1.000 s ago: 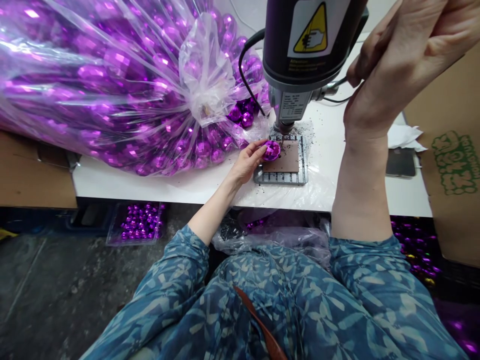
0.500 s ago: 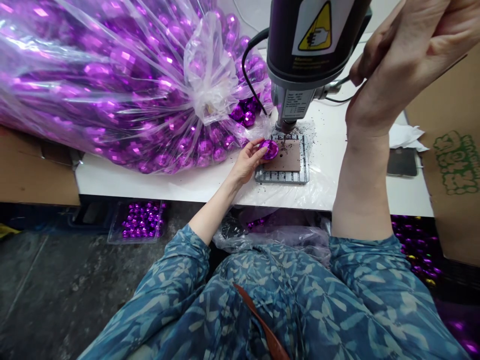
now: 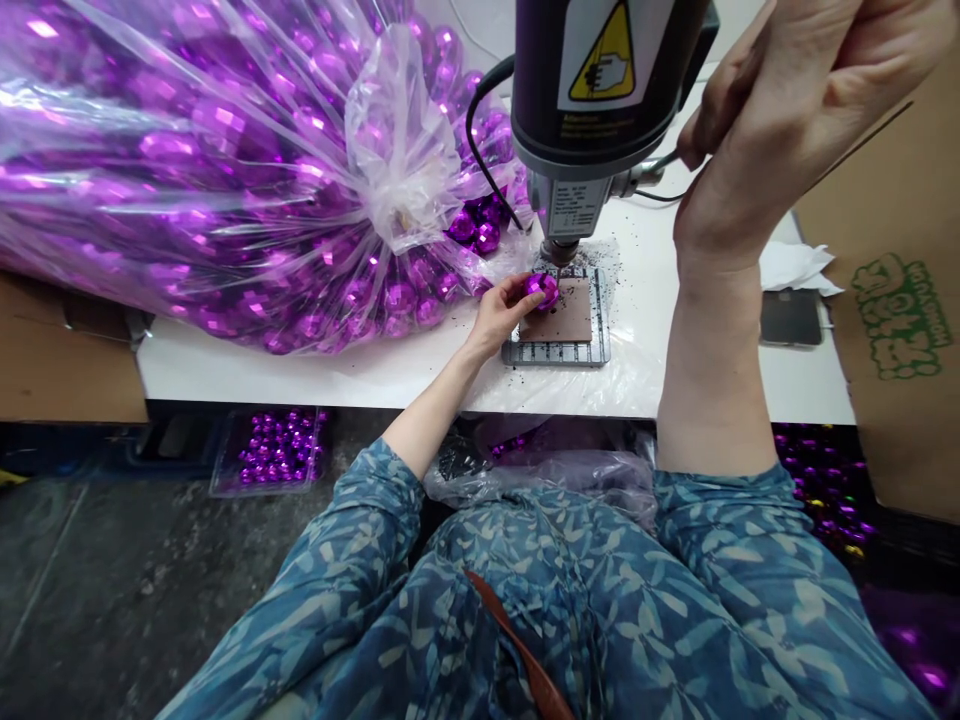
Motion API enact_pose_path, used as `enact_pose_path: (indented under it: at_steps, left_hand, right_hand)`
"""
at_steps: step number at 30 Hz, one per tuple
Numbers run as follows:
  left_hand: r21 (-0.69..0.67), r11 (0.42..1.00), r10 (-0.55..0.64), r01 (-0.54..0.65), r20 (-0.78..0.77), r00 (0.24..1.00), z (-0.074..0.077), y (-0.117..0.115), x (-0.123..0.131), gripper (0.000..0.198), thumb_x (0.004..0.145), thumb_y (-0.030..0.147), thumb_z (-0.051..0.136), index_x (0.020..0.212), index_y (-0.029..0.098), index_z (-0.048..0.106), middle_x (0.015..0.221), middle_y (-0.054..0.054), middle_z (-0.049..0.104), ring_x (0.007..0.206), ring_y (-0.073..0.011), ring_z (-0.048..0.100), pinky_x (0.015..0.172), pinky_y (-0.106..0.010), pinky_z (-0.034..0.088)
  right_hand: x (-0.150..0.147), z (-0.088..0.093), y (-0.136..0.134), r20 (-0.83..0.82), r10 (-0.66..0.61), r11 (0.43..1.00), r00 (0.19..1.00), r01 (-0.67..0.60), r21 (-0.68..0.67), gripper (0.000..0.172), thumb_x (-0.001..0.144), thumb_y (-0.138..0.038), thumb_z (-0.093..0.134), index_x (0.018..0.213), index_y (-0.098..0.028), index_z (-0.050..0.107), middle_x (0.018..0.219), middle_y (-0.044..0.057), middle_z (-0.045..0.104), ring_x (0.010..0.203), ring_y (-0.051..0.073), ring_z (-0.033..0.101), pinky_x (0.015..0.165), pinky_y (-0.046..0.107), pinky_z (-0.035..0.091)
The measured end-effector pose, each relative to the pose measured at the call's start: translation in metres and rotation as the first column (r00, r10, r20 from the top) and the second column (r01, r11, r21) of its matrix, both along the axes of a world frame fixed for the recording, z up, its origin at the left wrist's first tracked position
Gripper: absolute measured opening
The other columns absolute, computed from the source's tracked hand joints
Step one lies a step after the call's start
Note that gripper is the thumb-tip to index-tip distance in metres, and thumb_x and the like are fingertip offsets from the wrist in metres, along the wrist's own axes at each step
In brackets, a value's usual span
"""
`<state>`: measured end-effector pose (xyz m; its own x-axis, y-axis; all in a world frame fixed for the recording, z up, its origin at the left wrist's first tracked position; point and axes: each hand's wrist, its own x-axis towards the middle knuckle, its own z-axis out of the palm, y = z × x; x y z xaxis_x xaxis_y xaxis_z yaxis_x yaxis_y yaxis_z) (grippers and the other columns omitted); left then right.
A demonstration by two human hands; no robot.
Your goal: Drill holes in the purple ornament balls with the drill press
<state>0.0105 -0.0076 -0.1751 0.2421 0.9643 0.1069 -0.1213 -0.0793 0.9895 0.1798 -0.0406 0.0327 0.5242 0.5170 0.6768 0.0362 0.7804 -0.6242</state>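
Observation:
A shiny purple faceted ball (image 3: 541, 290) is pinched in the fingers of my left hand (image 3: 501, 314), over the left part of a brown board (image 3: 566, 318). The board lies on a slotted metal base (image 3: 598, 345) strewn with dark specks. Just above and right of the ball hangs the chuck (image 3: 560, 250) of a dark drill press (image 3: 600, 110) with a yellow warning label. My right hand (image 3: 795, 110) is raised at the upper right, its fingers wrapped round the machine's lever (image 3: 664, 160).
A big clear bag (image 3: 225, 190) of purple balls covers the table's left side. White paper (image 3: 795, 268) and a dark phone (image 3: 791, 318) lie at the right, beside a cardboard box (image 3: 900, 330). Below the table's edge stands a clear bin (image 3: 274, 450) of purple balls.
My left hand has brought the ball slightly rightward and up over the board, closer under the chuck, and the ball has turned. The whole view has shifted a little; my right hand keeps its grip.

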Motion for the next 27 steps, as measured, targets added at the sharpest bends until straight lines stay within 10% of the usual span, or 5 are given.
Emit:
enact_pose_path:
  at_steps: [9, 16, 27]
  left_hand:
    - [0.204, 0.979, 0.040, 0.012, -0.248, 0.968, -0.004, -0.006, 0.007, 0.061, 0.073, 0.037, 0.091, 0.126, 0.015, 0.069, 0.124, -0.014, 0.076, 0.108, -0.0263, 0.074, 0.101, -0.040, 0.057]
    - [0.526, 0.848, 0.187, 0.066, -0.413, 0.891, -0.016, -0.007, 0.014, 0.055, 0.081, 0.037, 0.086, 0.128, 0.021, 0.062, 0.125, -0.010, 0.072, 0.117, -0.0265, 0.071, 0.102, -0.042, 0.058]
    - [0.480, 0.876, 0.100, 0.052, -0.286, 0.953, -0.029, -0.002, 0.015, 0.069, 0.079, 0.058, 0.085, 0.132, 0.022, 0.062, 0.129, -0.011, 0.075, 0.117, -0.0257, 0.074, 0.105, -0.041, 0.058]
  right_hand:
    - [0.001, -0.001, 0.009, -0.015, -0.015, 1.000, 1.000, 0.015, -0.001, 0.030, 0.093, -0.017, 0.041, 0.066, -0.018, 0.028, 0.045, -0.006, 0.022, 0.037, -0.002, 0.027, 0.045, 0.018, 0.013]
    - [0.006, 0.001, 0.001, 0.138, -0.050, 0.994, 0.989, 0.063, -0.090, 0.067, 0.048, -0.081, 0.043, 0.068, -0.020, 0.027, 0.048, -0.006, 0.024, 0.040, -0.003, 0.033, 0.046, 0.019, 0.020]
    - [0.005, -0.002, 0.004, 0.105, -0.061, 0.996, 0.993, 0.067, -0.055, 0.071, 0.049, -0.085, 0.045, 0.068, -0.018, 0.027, 0.048, -0.006, 0.025, 0.040, -0.004, 0.031, 0.046, 0.018, 0.020]
